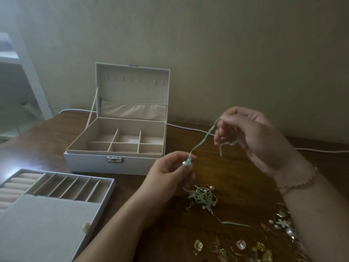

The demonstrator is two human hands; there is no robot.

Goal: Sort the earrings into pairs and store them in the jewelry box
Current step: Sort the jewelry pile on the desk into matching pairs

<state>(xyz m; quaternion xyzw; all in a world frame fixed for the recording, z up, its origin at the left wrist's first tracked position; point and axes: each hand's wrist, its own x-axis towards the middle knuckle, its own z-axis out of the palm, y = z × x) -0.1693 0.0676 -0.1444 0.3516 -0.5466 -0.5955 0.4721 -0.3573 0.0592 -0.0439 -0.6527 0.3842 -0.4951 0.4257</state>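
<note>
My left hand (170,170) pinches a pearl earring (185,163) wrapped in a pale green ribbon (203,139). The ribbon runs up and right to my right hand (251,135), which grips its other end above the table. Below the hands lies a tangle of green ribbon and gold pearl earrings (203,197). More loose earrings (245,246) are scattered along the front right edge. The white jewelry box (113,163) stands open at the back left, its divided compartments bare.
The box's removable tray (56,188), with ring rolls, slots and a flat pad, lies at the front left; a small pale earring (86,226) rests at the pad's right edge. A white cable (188,127) runs along the wall behind. A bracelet (296,183) circles my right wrist.
</note>
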